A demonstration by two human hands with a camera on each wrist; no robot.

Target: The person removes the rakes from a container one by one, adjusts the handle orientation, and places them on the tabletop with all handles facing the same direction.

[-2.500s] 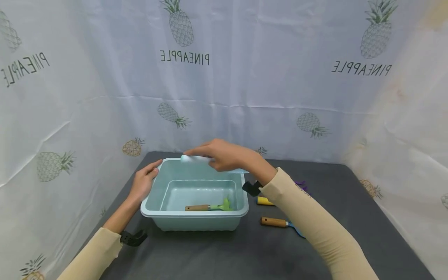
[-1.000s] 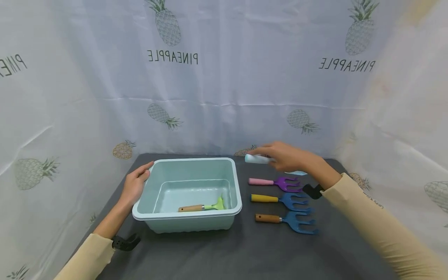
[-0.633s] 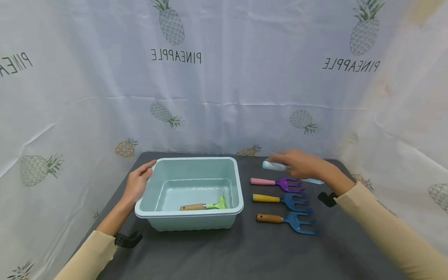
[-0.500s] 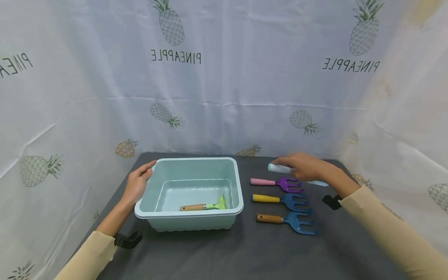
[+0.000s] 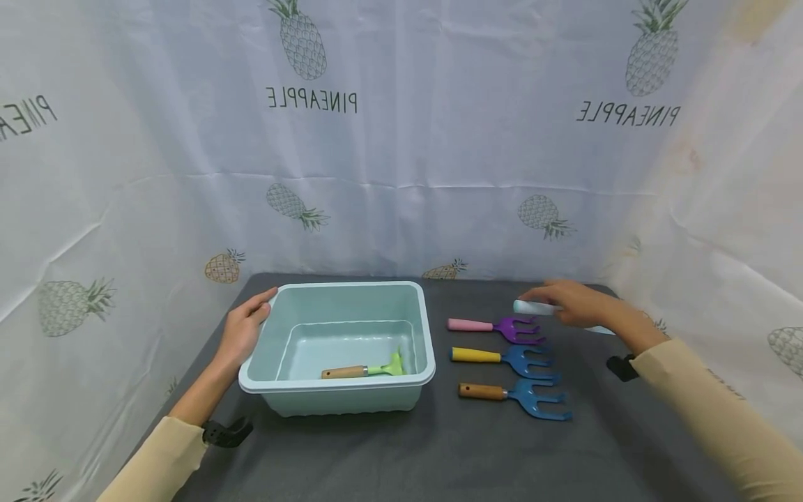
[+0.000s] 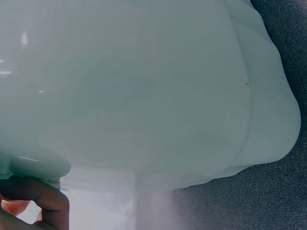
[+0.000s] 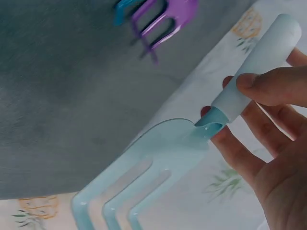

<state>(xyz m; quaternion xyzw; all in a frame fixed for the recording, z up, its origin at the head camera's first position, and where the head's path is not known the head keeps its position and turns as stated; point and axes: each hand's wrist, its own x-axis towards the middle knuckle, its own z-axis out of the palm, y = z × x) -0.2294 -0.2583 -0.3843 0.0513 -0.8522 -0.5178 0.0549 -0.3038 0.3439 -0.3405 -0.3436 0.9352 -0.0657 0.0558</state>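
Observation:
In the head view my left hand [image 5: 243, 333] grips the left rim of a pale green plastic basin [image 5: 339, 403]; the left wrist view shows its curled fingers [image 6: 53, 203] at the basin's outer side. Inside the basin lies a small green hand rake [image 5: 360, 371] with a wooden handle. My right hand [image 5: 574, 305] holds a light blue hand fork [image 7: 163, 143] by its pale handle, thumb on top and fingers beneath. That fork is above the table's far right part, and its tines are mostly hidden by the hand in the head view.
Right of the basin, three hand forks lie in a column on the dark grey table [image 5: 389, 460]: a purple one with pink handle [image 5: 470, 325], a blue one with yellow handle [image 5: 477, 355], and a blue one with wooden handle [image 5: 483, 392]. A pineapple-print curtain [image 5: 401, 139] stands behind.
My right hand has carried the light blue hand fork from over the basin rightward, beyond the purple fork, bringing the three forks into full view. The left hand has stayed on the basin rim.

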